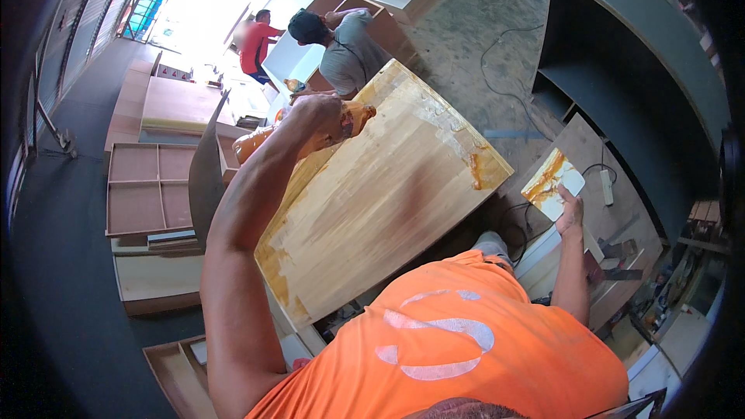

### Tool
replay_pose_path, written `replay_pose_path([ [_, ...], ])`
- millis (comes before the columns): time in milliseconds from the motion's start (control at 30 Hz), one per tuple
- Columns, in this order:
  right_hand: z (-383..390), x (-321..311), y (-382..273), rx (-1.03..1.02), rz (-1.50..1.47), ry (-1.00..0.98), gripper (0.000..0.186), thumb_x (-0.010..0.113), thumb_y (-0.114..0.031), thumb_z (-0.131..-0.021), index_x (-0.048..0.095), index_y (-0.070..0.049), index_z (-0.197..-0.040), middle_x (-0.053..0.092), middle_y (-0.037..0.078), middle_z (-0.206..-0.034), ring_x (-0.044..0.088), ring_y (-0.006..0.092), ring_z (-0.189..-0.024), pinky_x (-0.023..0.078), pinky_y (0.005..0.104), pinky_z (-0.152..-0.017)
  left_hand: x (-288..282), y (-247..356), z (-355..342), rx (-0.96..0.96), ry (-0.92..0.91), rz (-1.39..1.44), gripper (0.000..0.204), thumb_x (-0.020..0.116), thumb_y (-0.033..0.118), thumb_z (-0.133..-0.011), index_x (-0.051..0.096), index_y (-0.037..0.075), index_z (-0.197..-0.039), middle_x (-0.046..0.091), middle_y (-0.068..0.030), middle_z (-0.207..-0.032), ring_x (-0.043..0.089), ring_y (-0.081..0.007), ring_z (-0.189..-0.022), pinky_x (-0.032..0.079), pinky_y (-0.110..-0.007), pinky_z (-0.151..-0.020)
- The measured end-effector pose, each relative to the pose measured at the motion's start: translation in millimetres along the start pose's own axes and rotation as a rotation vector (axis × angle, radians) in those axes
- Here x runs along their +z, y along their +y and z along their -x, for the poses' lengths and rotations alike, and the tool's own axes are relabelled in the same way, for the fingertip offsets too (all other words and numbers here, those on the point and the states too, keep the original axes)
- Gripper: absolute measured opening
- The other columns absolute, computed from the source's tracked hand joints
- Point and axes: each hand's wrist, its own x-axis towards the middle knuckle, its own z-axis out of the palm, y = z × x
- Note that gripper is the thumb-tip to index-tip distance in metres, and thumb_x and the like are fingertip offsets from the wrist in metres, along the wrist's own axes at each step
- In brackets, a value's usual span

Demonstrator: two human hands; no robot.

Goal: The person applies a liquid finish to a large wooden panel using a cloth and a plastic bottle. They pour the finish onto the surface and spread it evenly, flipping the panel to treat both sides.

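My left hand (320, 112) is closed round a bottle (252, 142) smeared with orange-brown glue. Its coated narrow end (358, 118) points right, over the far left part of a wooden panel (372, 202). Amber glue lies in patches along the panel's edges, thickest near its right corner. To the right of the panel, my right hand (570, 216) grips a flat white spreader (552, 185) by its lower edge. Streaks of the same glue cover the spreader's face, and it is held apart from the panel.
Two people (353, 54) work at cabinet boxes beyond the panel. A large dark curved cabinet (621, 101) stands at right. Cables (497, 43) run over the concrete floor. Framed panels (147, 186) are stacked at left, and a power strip (606, 187) lies on a board at right.
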Motion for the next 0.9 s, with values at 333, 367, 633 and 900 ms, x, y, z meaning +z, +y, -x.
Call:
replay_pose_path([
  [333, -32.6, 39.7, 6.9, 0.005, 0.279, -0.188, 0.044, 0.067, -0.004, -0.081, 0.057, 0.001, -0.123, 0.065, 0.006, -0.107, 0.065, 0.0172, -0.091, 0.053, 0.0312, -0.08, -18.0, 5.7, -0.6, -0.004, 0.054, 0.104, 0.066, 0.077, 0.043, -0.063, 0.066, 0.0, -0.112, 0.069, -0.0152, -0.108, 0.068, -0.0282, -0.096, 0.055, -0.039, -0.082],
  [367, -33.7, 50.2, 7.4, -0.012, 0.329, -0.216, 0.042, 0.067, -0.004, -0.081, 0.058, 0.001, -0.122, 0.066, 0.006, -0.106, 0.065, 0.0173, -0.09, 0.052, 0.031, -0.08, -9.7, 3.9, 3.9, -0.028, 0.069, 0.142, 0.067, 0.077, 0.044, -0.063, 0.066, 0.0, -0.112, 0.069, -0.0158, -0.108, 0.068, -0.0284, -0.096, 0.055, -0.04, -0.081],
  [633, -48.3, 209.0, -2.6, -0.575, 0.973, -0.459, 0.029, 0.064, -0.014, -0.083, 0.065, 0.002, -0.107, 0.068, 0.018, -0.094, 0.067, 0.0278, -0.088, 0.05, 0.0373, -0.078, 39.7, -5.7, 5.6, 0.12, 0.092, 0.663, 0.083, 0.079, 0.047, -0.069, 0.045, 0.002, -0.13, 0.066, -0.0179, -0.109, 0.062, -0.0312, -0.104, 0.048, -0.04, -0.088],
  [900, -39.2, 368.5, 3.1, -1.069, 1.149, -0.725, 0.024, 0.058, -0.003, -0.086, 0.068, -0.008, -0.108, 0.065, 0.016, -0.098, 0.063, 0.0363, -0.092, 0.051, 0.0435, -0.08, 88.3, 10.0, 0.7, 0.17, 0.263, 0.944, 0.075, 0.079, 0.041, -0.077, 0.044, 0.004, -0.133, 0.062, -0.0175, -0.117, 0.057, -0.0297, -0.112, 0.044, -0.039, -0.095],
])
